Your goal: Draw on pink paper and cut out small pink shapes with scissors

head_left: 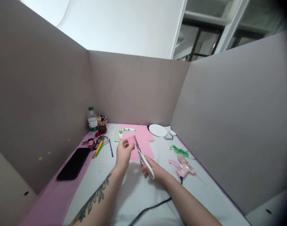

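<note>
My left hand (124, 150) pinches a small piece of pink paper (131, 140) between thumb and fingers. My right hand (151, 169) is closed round the white handles of a pair of scissors (146, 163). The blades point up and away, right beside the small piece; whether they touch it I cannot tell. Beneath and behind the hands lie larger sheets of pink paper (145, 150). A white disc with green cut pieces (127, 129) rests on the sheets at the back.
On the left are a black phone (74, 164), a water bottle (92, 121), a yellow cutter (97, 149) and a blue pencil (111, 147). To the right lie a pink glue gun (185, 168) with a black cord, green stems (179, 151) and a white disc (158, 130). Grey panels surround the table.
</note>
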Demonstrator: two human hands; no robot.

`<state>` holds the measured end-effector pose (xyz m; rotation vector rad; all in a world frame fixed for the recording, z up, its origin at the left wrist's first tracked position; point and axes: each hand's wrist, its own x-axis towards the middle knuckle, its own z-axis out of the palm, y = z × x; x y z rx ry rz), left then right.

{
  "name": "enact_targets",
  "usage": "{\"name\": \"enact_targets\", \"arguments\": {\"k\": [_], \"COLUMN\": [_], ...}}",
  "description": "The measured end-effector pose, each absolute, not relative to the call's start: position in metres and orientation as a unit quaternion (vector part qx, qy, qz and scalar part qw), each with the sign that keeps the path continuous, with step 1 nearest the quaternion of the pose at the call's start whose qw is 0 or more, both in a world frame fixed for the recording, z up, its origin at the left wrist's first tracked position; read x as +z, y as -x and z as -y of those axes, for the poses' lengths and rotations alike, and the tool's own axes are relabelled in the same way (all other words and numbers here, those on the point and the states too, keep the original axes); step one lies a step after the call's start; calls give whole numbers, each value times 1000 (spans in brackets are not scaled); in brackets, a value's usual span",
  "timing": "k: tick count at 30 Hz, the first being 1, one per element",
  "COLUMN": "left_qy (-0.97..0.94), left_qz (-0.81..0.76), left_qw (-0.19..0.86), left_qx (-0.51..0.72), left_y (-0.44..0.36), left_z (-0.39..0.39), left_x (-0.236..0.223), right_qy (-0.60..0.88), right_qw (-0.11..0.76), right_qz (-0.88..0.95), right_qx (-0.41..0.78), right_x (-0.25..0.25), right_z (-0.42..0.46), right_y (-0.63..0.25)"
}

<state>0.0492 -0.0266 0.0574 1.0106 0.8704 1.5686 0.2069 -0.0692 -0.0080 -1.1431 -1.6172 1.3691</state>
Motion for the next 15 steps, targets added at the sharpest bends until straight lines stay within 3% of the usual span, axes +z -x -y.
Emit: {"name": "enact_targets", "arguments": {"k": [15], "left_qy": [-439], "left_qz": [-361], "left_qw": [505], "left_qx": [650], "left_y": [-51], "left_z": [27], "left_x": [56], "right_qy": [420], "right_qw": [370], "right_qz": [638], "right_qx": [529], "right_x": [-8], "right_z": [69], "right_y": [-203]}}
